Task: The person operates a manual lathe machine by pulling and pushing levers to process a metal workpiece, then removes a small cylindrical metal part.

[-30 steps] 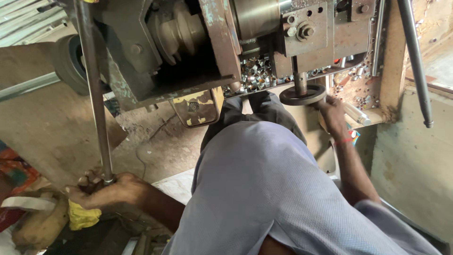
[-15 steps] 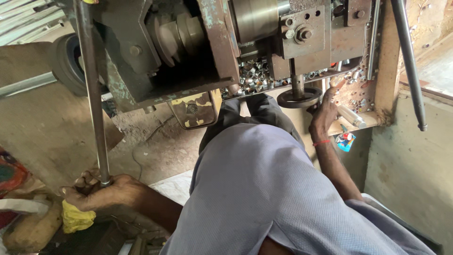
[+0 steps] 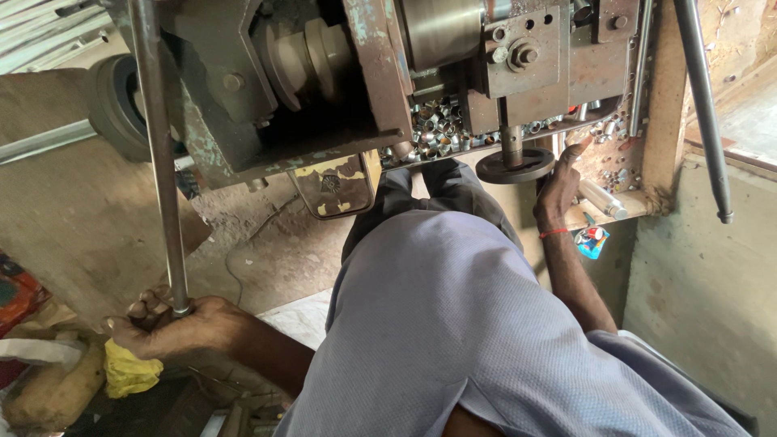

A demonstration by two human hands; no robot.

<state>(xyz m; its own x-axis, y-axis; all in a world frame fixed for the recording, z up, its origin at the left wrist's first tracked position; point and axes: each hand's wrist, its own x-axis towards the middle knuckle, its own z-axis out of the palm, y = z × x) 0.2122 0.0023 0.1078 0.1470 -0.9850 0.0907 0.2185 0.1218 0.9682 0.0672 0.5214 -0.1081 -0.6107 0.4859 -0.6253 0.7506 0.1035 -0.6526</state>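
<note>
**Worker steadies long rod while reaching for lathe handwheel**

Head view: A person in a pale blue shirt leans over a worn metalworking machine [image 3: 340, 89], with 2 hands on 2 separate controls. The left hand [image 3: 174, 324] wraps around the lower end of a long steel rod [image 3: 158, 154], fingers curled tight about it just above a yellow cloth [image 3: 129, 371] and a sack. The rod runs upright past the machine's left side and out of the top of the frame. The right hand [image 3: 558, 190], a red thread at its wrist, reaches up beside the dark round handwheel [image 3: 515, 165]; its fingers are pressed together and extended, the fingertips near the tray of small metal rings [image 3: 441, 129], gripping nothing. The step in hand appears to be setting the machine by lever and wheel. The next move likely calls for the right hand to close on the wheel's rim while the left keeps the rod firm.

Compared with 0.5 seconds ago, the right hand sits slightly higher beside the wheel; the left grip on the rod is unchanged.
</note>
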